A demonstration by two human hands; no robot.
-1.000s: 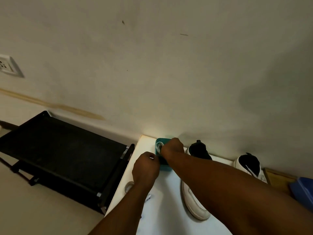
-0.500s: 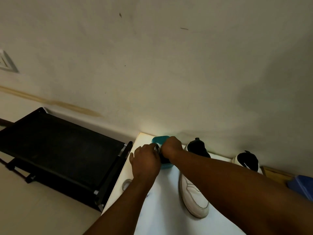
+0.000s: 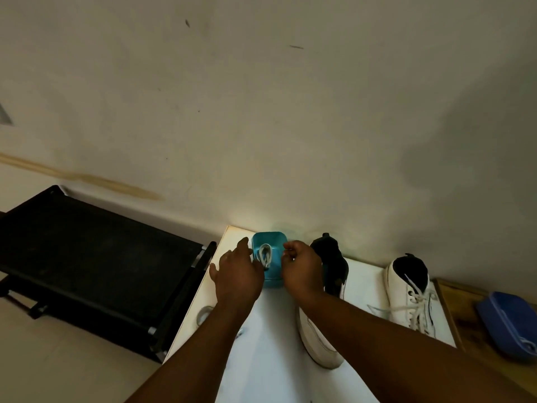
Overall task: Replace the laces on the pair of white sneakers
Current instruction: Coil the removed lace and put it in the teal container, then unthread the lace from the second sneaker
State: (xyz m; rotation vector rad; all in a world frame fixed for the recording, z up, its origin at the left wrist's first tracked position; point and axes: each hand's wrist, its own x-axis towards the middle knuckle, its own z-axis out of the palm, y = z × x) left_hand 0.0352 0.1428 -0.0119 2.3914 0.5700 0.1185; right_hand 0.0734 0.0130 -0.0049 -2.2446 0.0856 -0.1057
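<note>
Teal plastic tub (image 3: pixel 270 258) sits at the far left corner of the white table (image 3: pixel 261 359), right against the wall; everything below is placed rel. to it. A coiled white lace (image 3: pixel 265 255) lies inside the tub.

Left hand (image 3: pixel 236 276) is just left of the tub, fingers spread and fairly straight, tips at the tub's left rim; holds nothing that I can see. Right hand (image 3: pixel 302 267) is just right of the tub, fingers curled in w/ thumb and forefinger close together near the rim; can't tell if it pinches anything.

Unlaced white sneaker (image 3: pixel 322 321) lies right of the tub, just behind the right hand, black lining at its opening. Second white sneaker (image 3: pixel 412 292), w/ laces in, is farther right, well apart from the tub. Blue container (image 3: pixel 508 324) is farthest right, on a wooden surface. Black rack (image 3: pixel 96 257) stands left of the tub, beside the table.
</note>
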